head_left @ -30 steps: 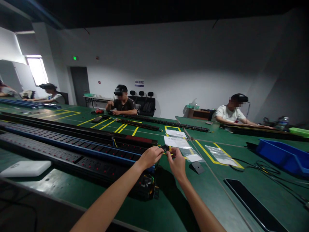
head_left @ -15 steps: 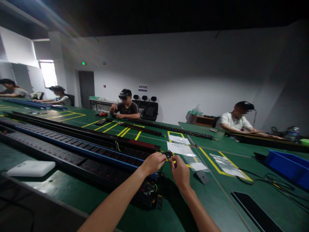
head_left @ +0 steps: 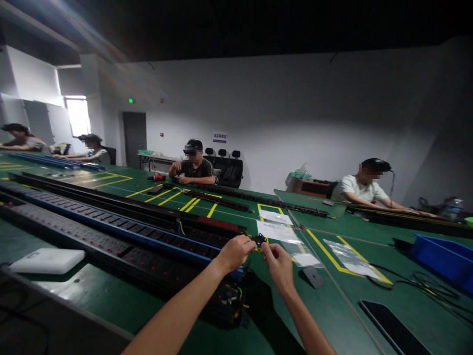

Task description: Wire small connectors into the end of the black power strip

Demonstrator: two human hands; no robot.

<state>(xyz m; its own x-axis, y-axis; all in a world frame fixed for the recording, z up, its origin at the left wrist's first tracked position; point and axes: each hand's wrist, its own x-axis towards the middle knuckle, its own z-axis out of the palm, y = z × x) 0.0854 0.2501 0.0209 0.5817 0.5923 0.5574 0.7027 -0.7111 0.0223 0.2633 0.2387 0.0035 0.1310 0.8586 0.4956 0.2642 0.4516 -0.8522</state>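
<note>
My left hand [head_left: 235,253] is closed, fingers pinched at the end of the long black socket strips. A small black bracket-like part [head_left: 261,238] shows between my two hands, and a short yellow wire [head_left: 257,250] runs just below it. My right hand [head_left: 278,262] pinches at the wire's right end; its fingertips hide the exact grip. Below my left forearm, the open end of a black socket strip [head_left: 231,298] exposes colored wires. A blue-edged socket strip [head_left: 148,229] lies alongside it.
On the green table, a dark square plate [head_left: 312,277], a phone [head_left: 395,325] and a blue bin [head_left: 441,261] are to the right, with black cables [head_left: 424,286]. Papers [head_left: 275,229] lie beyond my hands. A white box [head_left: 48,260] sits left. Several people work around the table.
The view has shifted slightly, so the scene sits a little lower. Both hands stay close together around the black part and wire, with only slight finger movement.
</note>
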